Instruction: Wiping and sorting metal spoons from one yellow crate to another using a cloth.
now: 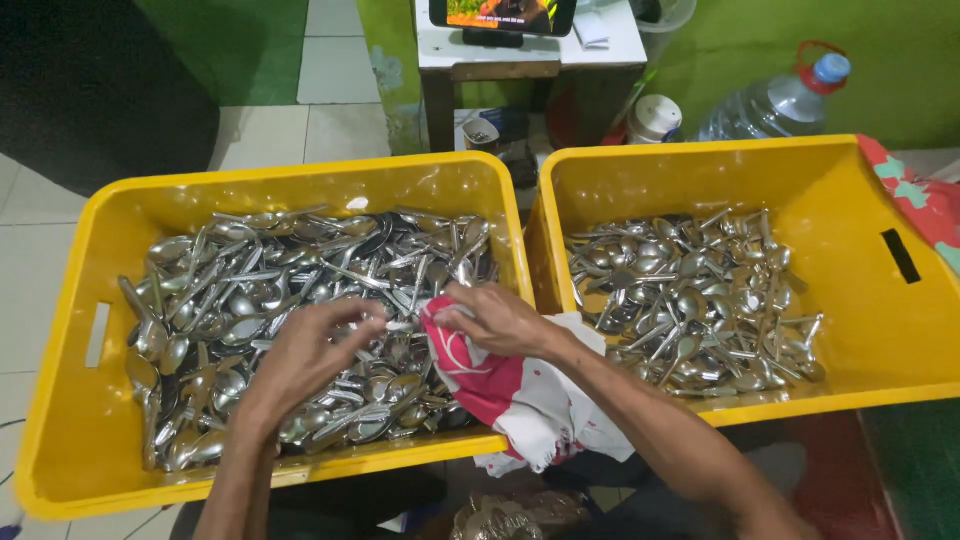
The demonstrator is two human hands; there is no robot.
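Left hand [310, 350], fingers curled, touches spoons [300, 300] in left yellow crate [60, 400]; right hand [500, 318] pinches red-and-white cloth [510, 385].

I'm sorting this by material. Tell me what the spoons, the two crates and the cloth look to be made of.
Spoons: probably stainless steel, polished, with bright mirror-like glints. Left crate and right crate: moulded yellow plastic, smooth and slightly glossy, with cut-out handle slots. Cloth: soft woven fabric, red and white, matte, creased and draped over the crate rim under the right hand.

We see a red-and-white cloth [510, 385] draped over the left yellow crate's [60, 400] rim, upon heaped steel spoons [260, 300].
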